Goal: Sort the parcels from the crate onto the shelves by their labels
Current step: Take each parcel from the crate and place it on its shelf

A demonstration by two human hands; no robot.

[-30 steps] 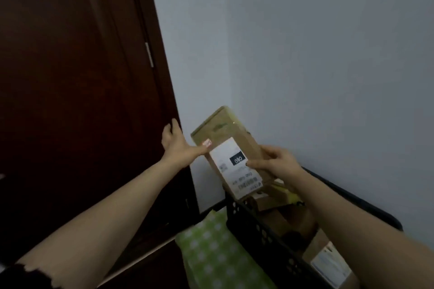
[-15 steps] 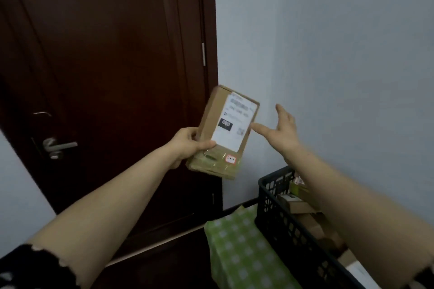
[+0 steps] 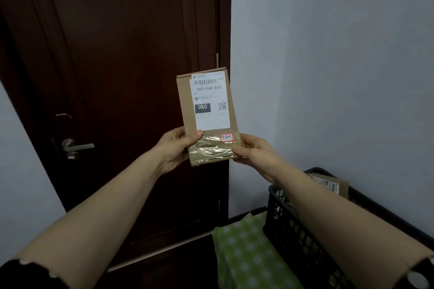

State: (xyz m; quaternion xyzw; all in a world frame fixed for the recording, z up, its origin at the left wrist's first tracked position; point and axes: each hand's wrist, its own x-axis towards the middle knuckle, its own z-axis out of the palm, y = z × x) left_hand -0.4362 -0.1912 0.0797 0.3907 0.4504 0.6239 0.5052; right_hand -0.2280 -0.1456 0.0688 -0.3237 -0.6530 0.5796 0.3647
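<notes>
Black plastic crate (image 3: 305,241) sits nearest me at lower right, one labelled box (image 3: 331,184) showing at its far rim. Beyond it I hold the cardboard parcel (image 3: 206,115) upright before the door (image 3: 117,77), long axis vertical, barcode end up, left hand (image 3: 175,148) and right hand (image 3: 251,150) pinching only its glossy taped bottom. I judge that slick tape could slip, or I could misread the small handwritten tag (image 3: 227,138).

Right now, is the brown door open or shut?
Shut: the door lies flush in its frame, with no gap visible at its edge.
</notes>
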